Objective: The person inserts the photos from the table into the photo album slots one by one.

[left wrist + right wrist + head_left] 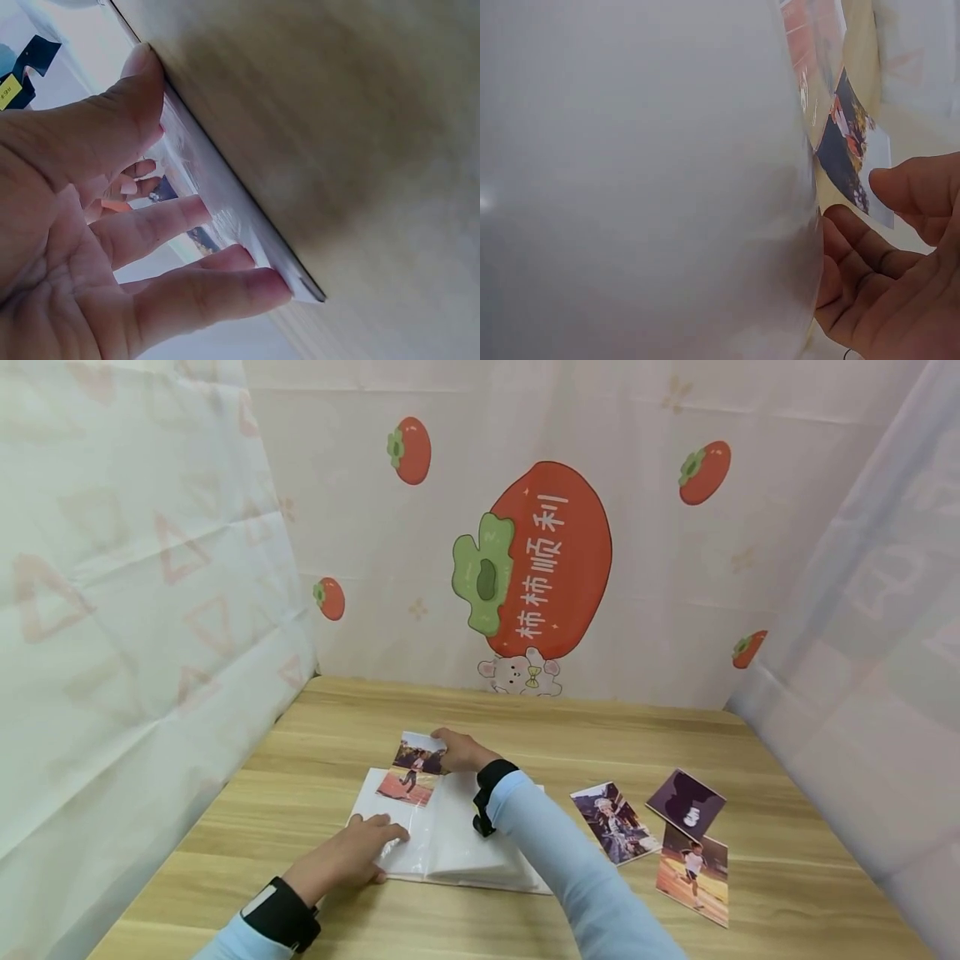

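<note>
A photo album with white pages lies spread on the table. A photo of a running person stands partly past the top edge of its left page, its lower part seemingly under a clear sleeve. My right hand pinches the photo's upper right corner; in the right wrist view the thumb is at the photo's pale edge. On the page's lower left rests my left hand, fingers extended. The left wrist view shows its thumb by the album's edge.
Right of the album lie three loose photos: one of a figure in costume, a dark one and one of a runner, the last two touching. Patterned cloth hangs behind the wooden table and on both sides.
</note>
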A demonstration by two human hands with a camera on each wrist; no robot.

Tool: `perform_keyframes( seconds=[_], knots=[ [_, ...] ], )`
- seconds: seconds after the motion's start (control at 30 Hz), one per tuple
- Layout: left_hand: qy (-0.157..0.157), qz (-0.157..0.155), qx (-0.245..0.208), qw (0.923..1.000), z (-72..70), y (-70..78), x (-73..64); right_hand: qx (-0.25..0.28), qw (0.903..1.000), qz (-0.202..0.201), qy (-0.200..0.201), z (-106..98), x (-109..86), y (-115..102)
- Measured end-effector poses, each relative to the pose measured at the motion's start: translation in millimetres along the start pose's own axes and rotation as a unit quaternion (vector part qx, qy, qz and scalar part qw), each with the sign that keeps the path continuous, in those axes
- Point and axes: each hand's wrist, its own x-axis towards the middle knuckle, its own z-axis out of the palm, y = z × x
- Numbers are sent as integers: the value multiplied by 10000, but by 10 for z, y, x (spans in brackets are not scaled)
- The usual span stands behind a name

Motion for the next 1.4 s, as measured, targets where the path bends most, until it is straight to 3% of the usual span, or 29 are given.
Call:
perform_keyframes(
  seconds=[0.17, 0.43, 0.73, 0.93, 1.27, 1.4],
  knots=[
    [20, -71, -43, 10000, 19, -16, -21, -169, 9998, -111, -49, -9, -18, 22],
    [-36, -197, -28, 9998, -1, -21, -9, 327, 9950, -380, 862, -17, -3, 55],
    [-16, 1, 18, 10000, 14, -27, 0, 103, 9916, -285, 1256, 58, 47, 28],
    [-109, -114, -2, 9999, -10, 2, 14, -126, 9953, -194, 942, 100, 67, -1],
    [-121, -185, -2, 9998, -14, 6, 12, -586, 9979, -291, 16, 70, 21, 21],
    [-127, -214, -48, 9997, -22, -2, 6, -587, 9975, -371, -133, 75, 11, 4]
  ],
)
